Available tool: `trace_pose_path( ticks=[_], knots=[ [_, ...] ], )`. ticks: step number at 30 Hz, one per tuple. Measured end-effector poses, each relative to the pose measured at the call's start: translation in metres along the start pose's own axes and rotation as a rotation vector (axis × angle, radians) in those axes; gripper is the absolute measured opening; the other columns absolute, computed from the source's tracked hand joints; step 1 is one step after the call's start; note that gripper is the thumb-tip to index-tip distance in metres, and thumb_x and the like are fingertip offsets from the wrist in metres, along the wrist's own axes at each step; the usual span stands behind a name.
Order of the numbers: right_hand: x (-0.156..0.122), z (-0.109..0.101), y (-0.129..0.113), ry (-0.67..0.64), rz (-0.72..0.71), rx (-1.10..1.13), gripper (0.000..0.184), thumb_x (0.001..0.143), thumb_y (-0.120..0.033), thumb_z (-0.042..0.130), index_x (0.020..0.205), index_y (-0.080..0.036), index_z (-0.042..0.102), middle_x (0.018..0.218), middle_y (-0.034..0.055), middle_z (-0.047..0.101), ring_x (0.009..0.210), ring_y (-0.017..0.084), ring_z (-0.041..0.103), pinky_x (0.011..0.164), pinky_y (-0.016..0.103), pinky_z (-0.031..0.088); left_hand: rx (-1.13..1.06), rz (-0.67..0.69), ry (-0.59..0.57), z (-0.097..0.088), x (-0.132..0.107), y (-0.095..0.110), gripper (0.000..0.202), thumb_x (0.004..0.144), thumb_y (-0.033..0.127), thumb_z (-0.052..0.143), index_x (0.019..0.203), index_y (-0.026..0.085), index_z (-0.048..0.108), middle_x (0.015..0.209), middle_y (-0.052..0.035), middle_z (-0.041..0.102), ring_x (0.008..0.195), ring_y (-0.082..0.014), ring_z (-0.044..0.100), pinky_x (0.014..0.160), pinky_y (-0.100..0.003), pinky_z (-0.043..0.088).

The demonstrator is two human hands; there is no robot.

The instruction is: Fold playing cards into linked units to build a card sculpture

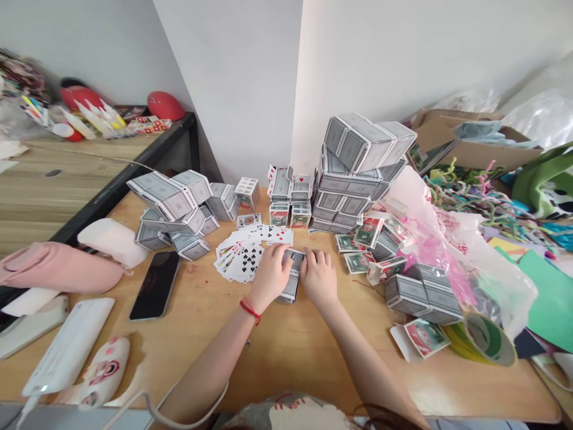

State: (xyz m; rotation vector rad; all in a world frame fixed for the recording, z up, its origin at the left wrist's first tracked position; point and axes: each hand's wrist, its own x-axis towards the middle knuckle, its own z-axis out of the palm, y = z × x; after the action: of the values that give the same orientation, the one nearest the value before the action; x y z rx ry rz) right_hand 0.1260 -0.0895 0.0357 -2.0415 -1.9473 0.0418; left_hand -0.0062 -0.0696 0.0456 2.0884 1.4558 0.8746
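Between my two hands, near the middle of the table, is a block built of playing cards (290, 289) with grey patterned backs. My left hand (271, 272) wraps its fingers round the block's left and far side; a red cord circles that wrist. On the opposite side my right hand (319, 273) presses its bent fingers against the block's right edge. The undersides of both hands' fingers are partly hidden. Just left of the block, loose playing cards (244, 257) lie fanned out face up, touching or close to my left hand.
A tall stack of card blocks (353, 173) stands at the back right, a lower stack (174, 203) at the left. Card boxes (358, 261), yellow tape (483, 340) and plastic bags (483, 263) crowd the right. A phone (155, 285) and a power bank (69, 346) lie left.
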Motion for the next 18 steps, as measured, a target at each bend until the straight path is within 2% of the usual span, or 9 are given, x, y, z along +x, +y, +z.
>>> trace_pose_path(
  ticks=[4, 8, 13, 18],
  knots=[
    [0.008, -0.002, 0.003, 0.066, 0.161, -0.031, 0.032, 0.088, -0.028, 0.035, 0.112, -0.017, 0.052, 0.096, 0.0132, 0.054, 0.095, 0.026, 0.044, 0.066, 0.032, 0.036, 0.085, 0.068, -0.051, -0.008, -0.021, 0.012, 0.036, 0.083, 0.031, 0.046, 0.118, 0.024, 0.047, 0.129, -0.0086, 0.042, 0.12, -0.025, 0.039, 0.098, -0.043, 0.037],
    [0.008, -0.004, 0.002, 0.065, 0.207, -0.037, 0.031, 0.088, -0.031, 0.035, 0.107, -0.016, 0.055, 0.093, 0.0135, 0.054, 0.094, 0.027, 0.044, 0.065, 0.032, 0.035, 0.198, 0.146, -0.109, -0.008, -0.034, 0.01, 0.036, 0.083, 0.034, 0.045, 0.118, 0.027, 0.048, 0.135, -0.0067, 0.036, 0.123, -0.0261, 0.036, 0.096, -0.042, 0.04],
    [0.008, -0.003, 0.003, 0.055, 0.181, -0.031, 0.03, 0.088, -0.031, 0.035, 0.103, -0.016, 0.057, 0.09, 0.014, 0.054, 0.092, 0.026, 0.043, 0.066, 0.033, 0.035, 0.255, 0.311, -0.117, -0.004, -0.035, -0.004, 0.041, 0.081, 0.035, 0.05, 0.12, 0.025, 0.048, 0.135, -0.0071, 0.039, 0.128, -0.029, 0.028, 0.099, -0.047, 0.037],
    [0.009, -0.001, 0.005, 0.07, 0.174, -0.029, 0.031, 0.088, -0.03, 0.034, 0.102, -0.016, 0.058, 0.088, 0.0139, 0.055, 0.092, 0.027, 0.043, 0.065, 0.033, 0.035, 0.217, 0.362, -0.077, 0.003, -0.035, -0.017, 0.035, 0.083, 0.027, 0.047, 0.118, 0.024, 0.051, 0.13, -0.0055, 0.046, 0.129, -0.027, 0.028, 0.101, -0.047, 0.037]
  ],
)
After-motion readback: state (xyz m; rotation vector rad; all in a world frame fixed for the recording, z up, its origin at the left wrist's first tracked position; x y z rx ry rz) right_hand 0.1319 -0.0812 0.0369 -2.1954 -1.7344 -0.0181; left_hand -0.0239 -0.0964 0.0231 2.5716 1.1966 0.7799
